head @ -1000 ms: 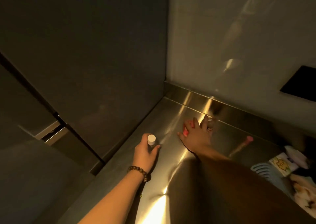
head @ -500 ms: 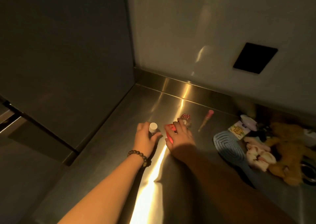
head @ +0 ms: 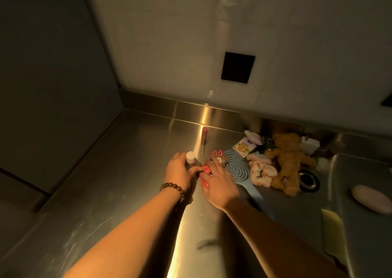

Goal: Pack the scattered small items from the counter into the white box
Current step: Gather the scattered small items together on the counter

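Counter (head: 131, 182): we see a brushed steel surface running into a corner, with a raised steel lip along the back wall.
Sink (head: 364, 171): we note a steel basin at the right edge; a pale oval item lies in it.
Teddy bear (head: 288, 161): brown, lying on its back near the back lip, left of the sink.
Hairbrush (head: 235, 167): light blue, flat on the counter, handle towards us, partly under the right hand.
Left hand (head: 180, 169): we see its fingers curled round a small bottle (head: 190, 159) with a white cap, held upright just above or on the counter; we cannot tell which. A beaded bracelet (head: 171, 189) sits on the wrist.
Right hand (head: 218, 182): fingers bent over a red item (head: 204, 174) on the counter and gripping it; blur hides the detail.
Scrunchie (head: 262, 171): pale and floral, between the hairbrush and the teddy bear.
Sticker card (head: 242, 148): white with a yellow figure, just behind the hairbrush head.
Pink tube (head: 204, 138): lying near the back lip, apart from the hands.
White box: we cannot identify it with certainty here.
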